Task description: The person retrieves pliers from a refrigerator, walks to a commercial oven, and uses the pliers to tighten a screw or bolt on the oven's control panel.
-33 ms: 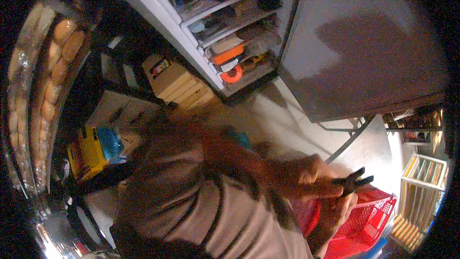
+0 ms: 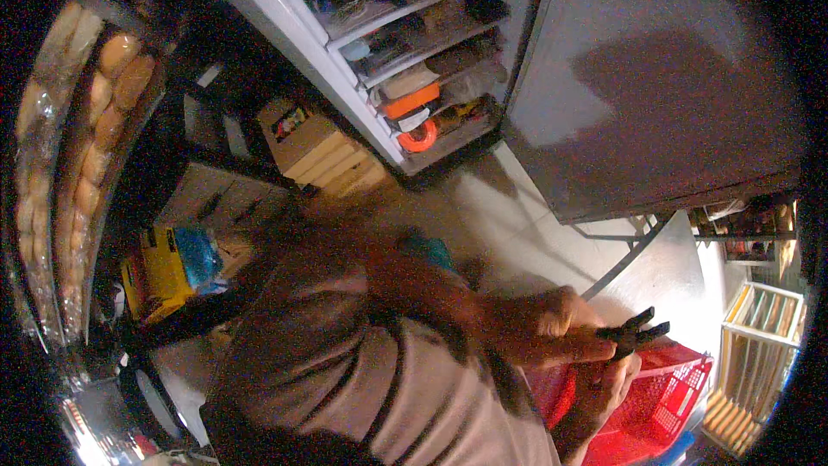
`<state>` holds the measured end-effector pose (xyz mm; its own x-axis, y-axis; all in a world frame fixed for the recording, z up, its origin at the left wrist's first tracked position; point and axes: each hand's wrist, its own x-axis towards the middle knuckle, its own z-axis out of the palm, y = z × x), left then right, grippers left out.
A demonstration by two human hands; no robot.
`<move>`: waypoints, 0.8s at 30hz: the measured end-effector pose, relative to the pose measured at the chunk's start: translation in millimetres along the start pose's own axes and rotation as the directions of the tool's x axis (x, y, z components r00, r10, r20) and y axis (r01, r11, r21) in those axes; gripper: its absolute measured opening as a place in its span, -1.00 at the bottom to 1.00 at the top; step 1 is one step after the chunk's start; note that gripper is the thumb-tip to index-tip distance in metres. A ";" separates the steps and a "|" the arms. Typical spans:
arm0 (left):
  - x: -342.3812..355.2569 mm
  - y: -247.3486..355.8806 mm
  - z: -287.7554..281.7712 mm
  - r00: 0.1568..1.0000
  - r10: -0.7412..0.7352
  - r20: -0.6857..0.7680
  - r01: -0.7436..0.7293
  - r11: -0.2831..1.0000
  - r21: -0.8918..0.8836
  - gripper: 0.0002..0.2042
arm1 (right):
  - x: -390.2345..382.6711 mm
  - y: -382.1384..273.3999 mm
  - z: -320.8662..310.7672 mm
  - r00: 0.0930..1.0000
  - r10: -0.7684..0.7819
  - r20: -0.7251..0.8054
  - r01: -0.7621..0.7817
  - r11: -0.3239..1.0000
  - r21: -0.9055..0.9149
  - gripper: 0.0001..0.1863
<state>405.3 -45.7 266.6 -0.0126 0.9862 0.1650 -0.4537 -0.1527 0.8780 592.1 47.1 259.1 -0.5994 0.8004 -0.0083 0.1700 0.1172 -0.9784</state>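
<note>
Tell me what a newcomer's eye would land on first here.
Low and right of centre, two hands meet on a small black tool: the upper hand grips it and the lower hand sits just beneath, above a bright red basket. At top stand open white shelves crammed with goods, an orange roll at their foot. Bagged buns line the left edge.

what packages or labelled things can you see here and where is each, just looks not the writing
Yellow box: left of the person, rectangular, yellow with dark print.
Blue bag: against the yellow box, crinkled, bright blue.
Cardboard box: on stacked wooden crates by the shelves, brown with a small coloured label.
Bagged bread rolls: far left, clear plastic, tan rolls in rows.
Orange pack: lower shelf, flat, orange.
</note>
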 end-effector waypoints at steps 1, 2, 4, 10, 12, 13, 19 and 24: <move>2.5 1.4 1.0 1.000 0.005 -0.006 -0.005 1.000 0.008 -0.50 | 2.2 -2.8 -9.9 0.995 0.016 0.101 -0.015 1.000 -0.010 -0.61; 13.7 -1.1 -2.8 0.999 -0.025 0.036 0.023 0.998 0.063 -0.51 | 1.1 -4.8 -14.5 0.987 0.106 0.122 -0.118 0.988 0.101 -0.61; 24.1 0.4 -4.4 0.996 -0.078 0.034 0.069 0.976 0.204 -0.52 | 0.7 -0.1 -5.5 0.972 0.173 0.159 -0.221 0.902 0.371 -0.61; 31.4 1.2 8.4 0.995 -0.073 -0.075 0.093 0.945 0.313 -0.56 | 17.7 0.7 30.1 0.761 0.515 -0.393 -0.046 0.648 0.760 -0.52; 37.1 -15.2 17.8 0.981 0.091 -0.170 -0.022 0.929 0.369 -0.55 | 21.4 8.3 30.5 0.681 0.568 -0.462 0.017 0.619 0.785 -0.50; 40.8 -22.1 18.5 0.982 0.090 -0.166 -0.023 0.930 0.366 -0.55 | 23.4 11.1 30.6 0.696 0.553 -0.459 0.036 0.611 0.791 -0.50; 53.2 -38.0 9.5 0.946 0.212 -0.244 -0.062 0.860 0.506 -0.54 | 20.8 12.9 22.5 0.931 0.355 -0.087 -0.138 0.563 0.815 -0.50; 33.1 -42.0 -6.6 0.937 -0.316 0.150 0.344 0.912 -0.224 -0.64 | -4.3 -15.0 6.9 0.903 0.387 0.188 -0.408 0.629 0.662 -0.51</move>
<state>418.1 -6.2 232.2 0.2653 0.9625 -0.0560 -0.6179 0.2143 0.7565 586.8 37.9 272.4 -0.6220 0.6575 -0.4252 -0.1668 -0.6418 -0.7485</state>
